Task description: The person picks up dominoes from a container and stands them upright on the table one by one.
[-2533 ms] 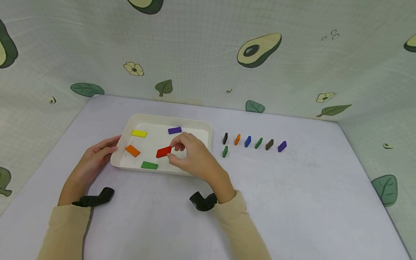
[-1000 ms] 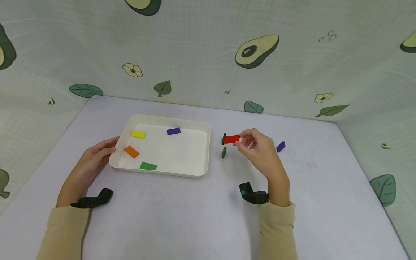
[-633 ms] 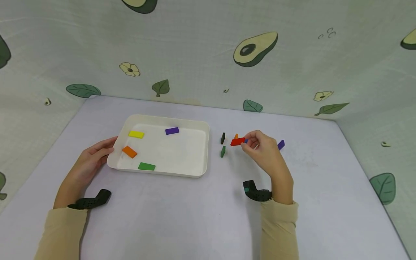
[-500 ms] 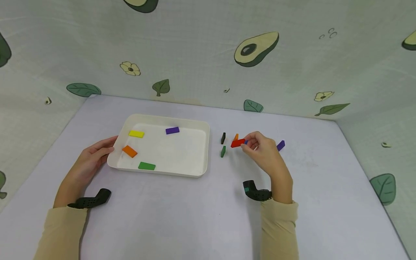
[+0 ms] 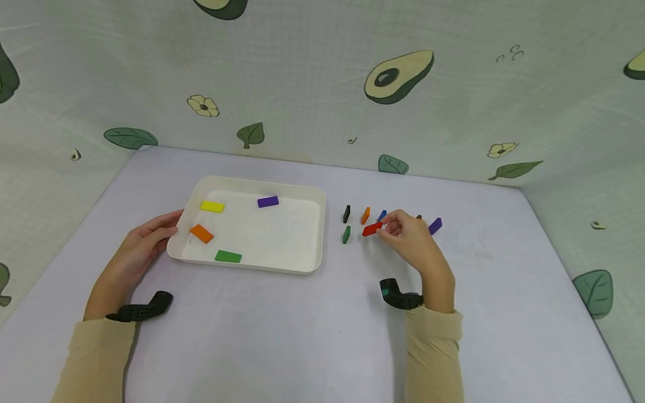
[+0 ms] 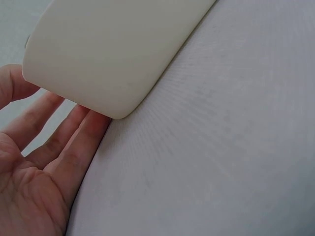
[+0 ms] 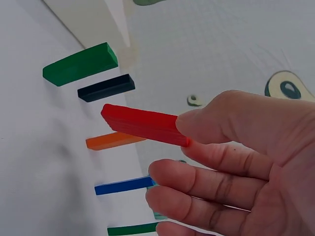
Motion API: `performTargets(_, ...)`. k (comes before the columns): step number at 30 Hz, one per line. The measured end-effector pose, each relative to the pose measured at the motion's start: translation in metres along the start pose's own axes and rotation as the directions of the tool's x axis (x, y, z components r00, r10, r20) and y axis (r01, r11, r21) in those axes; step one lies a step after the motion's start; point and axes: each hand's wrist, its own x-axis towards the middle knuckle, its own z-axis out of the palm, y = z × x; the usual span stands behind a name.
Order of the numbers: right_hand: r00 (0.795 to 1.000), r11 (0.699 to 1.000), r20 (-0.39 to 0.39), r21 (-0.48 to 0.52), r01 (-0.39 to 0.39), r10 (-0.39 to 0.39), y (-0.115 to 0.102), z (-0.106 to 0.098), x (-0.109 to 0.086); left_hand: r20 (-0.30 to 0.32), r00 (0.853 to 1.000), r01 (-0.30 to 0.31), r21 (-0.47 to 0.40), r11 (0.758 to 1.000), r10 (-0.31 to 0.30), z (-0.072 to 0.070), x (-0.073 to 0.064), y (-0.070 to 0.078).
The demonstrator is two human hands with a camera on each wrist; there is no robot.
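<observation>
Between my right thumb and index finger a red domino block (image 5: 372, 229) is pinched by one end. My right hand (image 5: 410, 238) holds it in front of the standing orange domino (image 5: 365, 215) and blue domino (image 5: 382, 215). In the right wrist view the red block looks raised, partly covering the orange one. A green domino (image 5: 346, 234) stands to its left, in front of a black domino (image 5: 346, 214). My left hand (image 5: 143, 246) grips the left end of the white tray (image 5: 321, 240), thumb at the rim, fingers against the outer wall.
Inside the tray lie a yellow domino (image 5: 212, 207), an orange tile (image 5: 201, 233), a green tile (image 5: 228, 257) and a purple tile (image 5: 268, 201). To the right stands a purple domino (image 5: 435, 225), beside a mostly hidden brown one (image 5: 419, 216). Another green domino (image 7: 133, 229) is behind my right hand.
My right hand has carried the red domino from over the tray to the standing row. Over the last half second it has come slightly nearer, uncovering the orange and blue dominoes. My left hand stays put.
</observation>
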Motion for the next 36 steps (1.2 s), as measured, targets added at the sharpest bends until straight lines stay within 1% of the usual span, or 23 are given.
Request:
performTargets(4, 0.999, 0.999, 0.040, -0.019, -0.027, 0.027, 0.005, 0.004, 0.004, -0.004, 1.000, 0.001, 0.019, 1.000, -0.001, 0.000, 0.000, -0.001)
performTargets(9, 0.995, 0.996, 0.080, -0.065, -0.060, 0.065, 0.006, 0.010, 0.008, -0.001, 1.000, 0.005, 0.007, 1.000, -0.005, 0.001, 0.000, 0.000)
performTargets(12, 0.992, 0.993, 0.089, -0.077, -0.084, 0.091, 0.005, 0.013, 0.009, -0.003, 1.000, 0.005, 0.006, 1.000, -0.005, 0.001, 0.000, 0.000)
performTargets(16, 0.992, 0.993, 0.089, -0.086, -0.086, 0.093, 0.004, 0.017, 0.010, -0.006, 1.000, 0.004, 0.010, 1.000, -0.004, 0.001, 0.000, -0.001)
performTargets(23, 0.995, 0.994, 0.079, -0.090, -0.055, 0.062, 0.002, 0.018, 0.010, -0.008, 1.000, -0.001, 0.008, 1.000, 0.001, 0.000, 0.001, -0.001)
performTargets(32, 0.993, 0.990, 0.078, -0.114, -0.082, 0.092, 0.001, 0.016, 0.006, 0.000, 1.000, -0.017, -0.002, 1.000, 0.017, 0.001, 0.000, -0.001)
performTargets(36, 0.992, 0.991, 0.082, -0.109, -0.082, 0.091, 0.001, 0.016, 0.006, -0.005, 1.000, -0.010, 0.000, 1.000, 0.010, 0.001, 0.000, -0.001)
